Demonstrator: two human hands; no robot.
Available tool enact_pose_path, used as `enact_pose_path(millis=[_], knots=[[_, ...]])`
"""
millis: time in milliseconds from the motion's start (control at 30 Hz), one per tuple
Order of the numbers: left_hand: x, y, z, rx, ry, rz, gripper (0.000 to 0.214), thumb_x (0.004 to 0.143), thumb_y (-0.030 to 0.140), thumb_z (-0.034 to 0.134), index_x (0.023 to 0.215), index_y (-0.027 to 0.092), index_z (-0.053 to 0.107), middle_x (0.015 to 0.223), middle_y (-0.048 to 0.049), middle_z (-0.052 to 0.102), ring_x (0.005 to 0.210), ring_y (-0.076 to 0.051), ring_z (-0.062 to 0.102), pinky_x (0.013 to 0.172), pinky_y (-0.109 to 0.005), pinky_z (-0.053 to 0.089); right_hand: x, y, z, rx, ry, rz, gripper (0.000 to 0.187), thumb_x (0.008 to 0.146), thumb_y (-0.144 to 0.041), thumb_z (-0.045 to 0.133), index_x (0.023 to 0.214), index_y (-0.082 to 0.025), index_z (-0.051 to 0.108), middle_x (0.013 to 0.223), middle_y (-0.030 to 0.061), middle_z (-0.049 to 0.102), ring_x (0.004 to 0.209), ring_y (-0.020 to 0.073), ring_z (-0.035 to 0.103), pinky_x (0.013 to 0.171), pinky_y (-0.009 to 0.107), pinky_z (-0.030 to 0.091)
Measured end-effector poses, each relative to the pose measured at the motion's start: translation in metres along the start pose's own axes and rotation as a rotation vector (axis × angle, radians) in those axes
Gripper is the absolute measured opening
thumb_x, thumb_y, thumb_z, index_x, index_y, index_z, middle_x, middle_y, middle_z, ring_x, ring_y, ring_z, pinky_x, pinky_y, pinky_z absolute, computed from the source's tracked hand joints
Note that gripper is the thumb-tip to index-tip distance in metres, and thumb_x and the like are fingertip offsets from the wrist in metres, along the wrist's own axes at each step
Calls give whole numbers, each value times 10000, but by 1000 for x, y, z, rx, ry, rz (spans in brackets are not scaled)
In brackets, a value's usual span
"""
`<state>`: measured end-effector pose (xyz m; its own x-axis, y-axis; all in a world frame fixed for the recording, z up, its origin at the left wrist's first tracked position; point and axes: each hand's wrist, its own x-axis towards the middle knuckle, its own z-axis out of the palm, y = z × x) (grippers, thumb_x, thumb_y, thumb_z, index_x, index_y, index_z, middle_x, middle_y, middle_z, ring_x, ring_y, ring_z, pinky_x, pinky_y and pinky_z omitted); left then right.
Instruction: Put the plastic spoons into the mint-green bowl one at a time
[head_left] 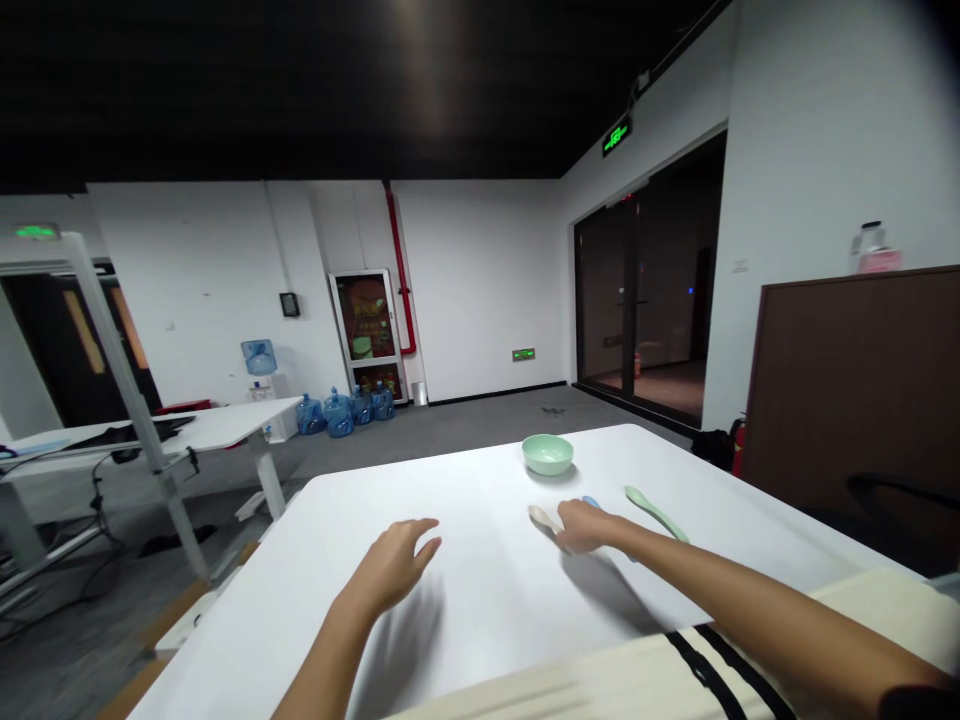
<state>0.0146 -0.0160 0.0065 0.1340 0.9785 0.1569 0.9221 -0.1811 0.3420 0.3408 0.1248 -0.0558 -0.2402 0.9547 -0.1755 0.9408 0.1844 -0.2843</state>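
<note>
My right hand [583, 526] is closed, its fingers around the handle of a whitish spoon [541, 517], whose bowl end points left and away from me. Partly hidden behind that hand is a blue item [590, 501], of which only a small rounded part shows. To the right lies a light green spoon [654, 512] on the white table [480, 580]. Farther back stands a light green bowl [548, 456], upright. My left hand [397, 565] hovers over the table's left part, fingers stretched and apart, holding nothing.
Another white table [247, 415] with cables and a pale post stands at the left. Several blue water bottles [339, 412] sit on the floor beside a water dispenser [262, 385]. A dark brown cabinet [855, 400] rises at the right.
</note>
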Motion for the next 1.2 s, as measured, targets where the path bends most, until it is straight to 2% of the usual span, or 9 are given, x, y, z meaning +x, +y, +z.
enact_pose_path(millis=[133,233,367,567,733,1000,1200], knots=[[1,-3,2,-7,-2,5,530,924,563,353,1288,257,587,1298,-66,635,1213,-269,556,973,-377,430,15,-4,-30,-30,132,-97,226,786,-348,567,691,-154,630,727,76,656,661,177,605,563,257,368],[2,-5,3,-11,-3,13,521,924,560,358,1291,268,585,1310,-55,627,1226,-263,544,986,-374,422,33,-6,-53,-34,323,-36,243,815,-378,535,770,-168,649,805,88,674,731,190,607,586,257,350],[2,-5,2,-20,-12,6,515,926,556,359,1297,275,579,1323,-48,619,1239,-262,533,1007,-386,413,62,0,-67,-19,426,102,278,836,-392,514,873,-169,676,949,133,689,844,230,637,650,267,382],[2,-3,1,-25,-32,-36,508,927,544,362,1303,278,577,1317,-52,622,1239,-271,534,1001,-390,421,104,18,-61,6,441,229,326,816,-367,538,1010,-151,686,1070,182,670,959,288,651,725,320,449],[2,-2,0,-20,-39,-42,502,933,532,361,1312,279,571,1313,-44,626,1239,-267,534,1004,-385,417,123,25,-50,8,429,259,363,811,-402,553,1045,-152,674,1086,172,669,966,294,650,713,327,473],[4,-4,1,-26,-41,-31,498,933,529,360,1305,280,577,1301,-45,634,1227,-271,542,995,-398,425,129,29,-40,-10,391,260,382,812,-415,554,1063,-150,668,1093,163,662,963,288,649,715,328,468],[5,-8,3,-36,-48,-40,517,926,552,356,1305,277,575,1304,-53,631,1235,-275,536,998,-396,423,119,27,-46,-5,401,217,435,849,-507,479,987,-155,694,1086,166,666,949,297,645,702,336,460]])
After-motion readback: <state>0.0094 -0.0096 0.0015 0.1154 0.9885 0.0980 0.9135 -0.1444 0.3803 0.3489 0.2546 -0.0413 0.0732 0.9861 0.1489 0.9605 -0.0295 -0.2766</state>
